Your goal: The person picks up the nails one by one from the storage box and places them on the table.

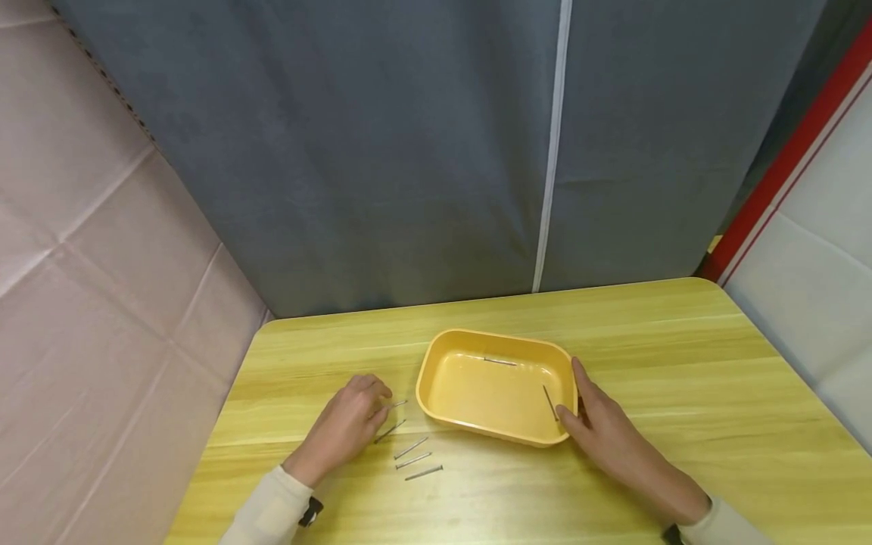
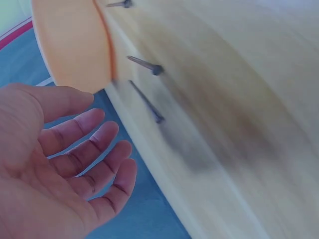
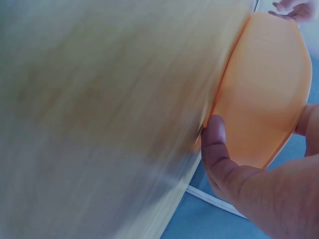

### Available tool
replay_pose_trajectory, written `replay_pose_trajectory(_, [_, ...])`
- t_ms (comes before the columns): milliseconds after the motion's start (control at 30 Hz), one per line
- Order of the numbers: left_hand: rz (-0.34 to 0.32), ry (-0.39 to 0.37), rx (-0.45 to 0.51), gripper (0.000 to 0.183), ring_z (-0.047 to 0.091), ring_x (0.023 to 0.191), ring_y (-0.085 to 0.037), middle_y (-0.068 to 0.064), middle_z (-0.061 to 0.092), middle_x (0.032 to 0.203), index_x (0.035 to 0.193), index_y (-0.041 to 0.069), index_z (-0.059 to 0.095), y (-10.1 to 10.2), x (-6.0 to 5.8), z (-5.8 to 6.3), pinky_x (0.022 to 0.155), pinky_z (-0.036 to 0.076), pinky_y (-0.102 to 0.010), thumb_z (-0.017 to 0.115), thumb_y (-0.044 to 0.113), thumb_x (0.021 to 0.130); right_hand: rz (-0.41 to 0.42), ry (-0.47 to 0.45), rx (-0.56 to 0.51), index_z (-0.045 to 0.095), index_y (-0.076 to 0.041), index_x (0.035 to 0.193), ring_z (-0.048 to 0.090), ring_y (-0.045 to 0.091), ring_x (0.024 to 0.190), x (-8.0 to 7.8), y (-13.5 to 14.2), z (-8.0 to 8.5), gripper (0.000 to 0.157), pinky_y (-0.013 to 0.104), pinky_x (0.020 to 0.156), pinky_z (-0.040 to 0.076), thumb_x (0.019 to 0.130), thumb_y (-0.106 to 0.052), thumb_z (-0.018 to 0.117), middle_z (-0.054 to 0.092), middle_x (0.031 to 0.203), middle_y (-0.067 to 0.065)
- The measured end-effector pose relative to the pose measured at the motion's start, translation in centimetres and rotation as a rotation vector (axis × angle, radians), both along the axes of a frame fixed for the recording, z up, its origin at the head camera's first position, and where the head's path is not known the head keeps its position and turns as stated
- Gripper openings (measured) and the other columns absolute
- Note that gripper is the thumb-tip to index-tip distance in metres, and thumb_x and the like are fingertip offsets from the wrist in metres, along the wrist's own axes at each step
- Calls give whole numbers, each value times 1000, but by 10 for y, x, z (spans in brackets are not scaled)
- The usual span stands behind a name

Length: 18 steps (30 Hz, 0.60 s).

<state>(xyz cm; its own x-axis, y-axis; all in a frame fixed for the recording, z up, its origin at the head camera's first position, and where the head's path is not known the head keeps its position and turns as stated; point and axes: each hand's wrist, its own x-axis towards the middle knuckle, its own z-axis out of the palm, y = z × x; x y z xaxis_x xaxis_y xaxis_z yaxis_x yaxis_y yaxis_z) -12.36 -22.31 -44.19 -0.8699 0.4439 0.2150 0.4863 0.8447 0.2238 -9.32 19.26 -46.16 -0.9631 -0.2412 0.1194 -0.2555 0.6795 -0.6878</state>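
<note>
A shallow yellow plastic tray [image 1: 493, 433] stands on the wooden table. My right hand [image 1: 608, 433] holds its right end, thumb over the rim and fingers along the outer wall [image 3: 264, 94]. Two nails lie inside: one nail [image 1: 499, 362] by the far wall, another nail [image 1: 550, 403] near my right thumb. Left of the tray, my left hand [image 1: 350, 420] hovers with loosely bent, parted fingers and nothing visible in its grasp. A nail [image 1: 398, 404] shows right at its fingertips in the head view. Several more nails [image 1: 412, 448] lie in a loose row nearer me.
The light wooden table [image 1: 681, 363] has rounded far corners. Behind it hangs a grey curtain [image 1: 381, 166] with a white strip [image 1: 552, 144]. Pale pink cloth [image 1: 102, 303] covers the left side, and a white panel with a red border [image 1: 790, 166] is at the right.
</note>
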Motion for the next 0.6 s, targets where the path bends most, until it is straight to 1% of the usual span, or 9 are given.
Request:
replay_pose_trajectory(133, [2,4,7,18,62,104,-15,3,68,109,106,12,74,7,1,9,87,55,-30,77,17,89,-1,6,-2,4,0,160,39,42,140,0,0,0,82,55,107,38,104,-28,57,29,158,30])
replay_pose_trajectory(233, [-23,30,6,19,62,105,-16,2,69,110,107,11,74,14,1,16,89,55,-31,77,17,89,0,16,-3,5,1,160,40,42,139,0,-1,0,82,57,106,38,104,-26,58,30,157,31])
replay_pose_trajectory(367, [-57,56,23,19,63,103,-16,1,69,109,107,10,74,22,1,24,86,56,-31,78,16,89,3,18,-9,5,2,160,41,43,139,0,-1,0,82,57,106,39,103,-26,58,30,157,31])
replay_pose_trajectory(533, [-67,56,52,21,63,103,-14,2,69,109,108,10,74,30,0,28,84,57,-31,79,16,88,6,12,-19,5,2,160,42,42,138,-1,-2,0,82,56,105,40,104,-27,58,30,157,32])
replay_pose_trajectory(600, [-69,55,55,21,63,103,-14,3,69,109,108,11,74,33,-2,28,85,57,-31,78,17,89,8,9,-31,6,3,159,50,40,132,-1,-2,0,82,54,102,44,104,-26,58,33,155,32])
